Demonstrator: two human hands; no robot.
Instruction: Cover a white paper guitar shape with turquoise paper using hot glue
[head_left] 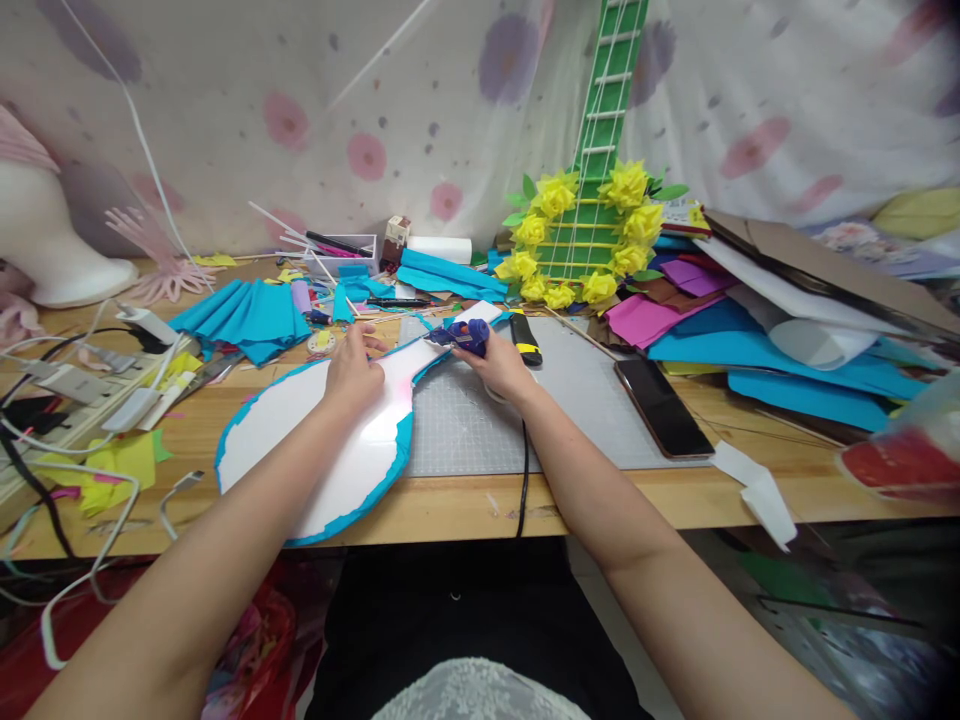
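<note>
R hand point(501, 368) grip is clenched round a blue glue gun point(469, 337), nozzle at the neck of 1 white guitar-shaped board point(292, 425) w/ blue paper edging point(403, 445). L hand point(354, 370) is on the board's upper side; can't tell if its grip holds anything. Board's on the surface point(450, 510), partly over a gray cutting mat point(465, 435).

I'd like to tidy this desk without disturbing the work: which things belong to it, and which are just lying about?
In use:
- blue glue gun, in the right hand
- blue-edged white board, by the left hand

Probably just lying about:
- phone
- yellow paper scraps
- white strip
</note>
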